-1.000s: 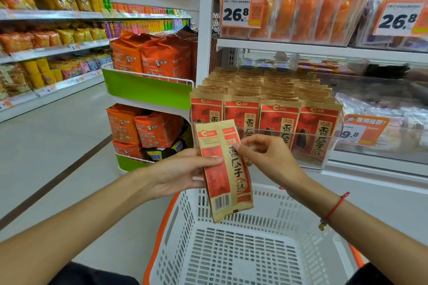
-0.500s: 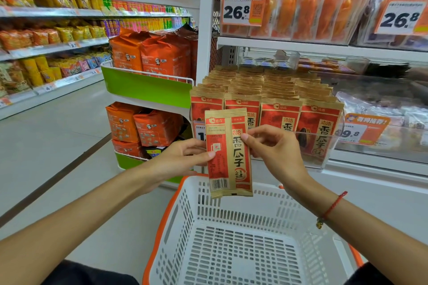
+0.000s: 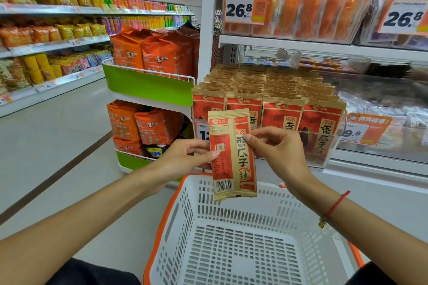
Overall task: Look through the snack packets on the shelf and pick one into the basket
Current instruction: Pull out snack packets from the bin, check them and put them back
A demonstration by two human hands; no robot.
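A red and gold snack packet [image 3: 231, 157] with a barcode at its lower end hangs upright above the white basket [image 3: 231, 245] with the orange rim. My left hand [image 3: 185, 157] pinches its left edge, thumb on the front. My right hand [image 3: 275, 148] pinches its right edge. Behind the packet, rows of identical packets [image 3: 278, 99] stand in a clear bin on the shelf. Nothing lies in the basket.
A green end rack [image 3: 148, 85] with orange bags stands to the left of the shelf. Long orange packets [image 3: 324, 2] with 26.8 price tags hang above. An aisle with stocked shelves [image 3: 46, 41] runs along the left. The grey floor stretches beside the basket.
The packet has been raised from a tilt low over the basket to upright in front of the shelf bin. Both hands rose with it and still hold its edges.
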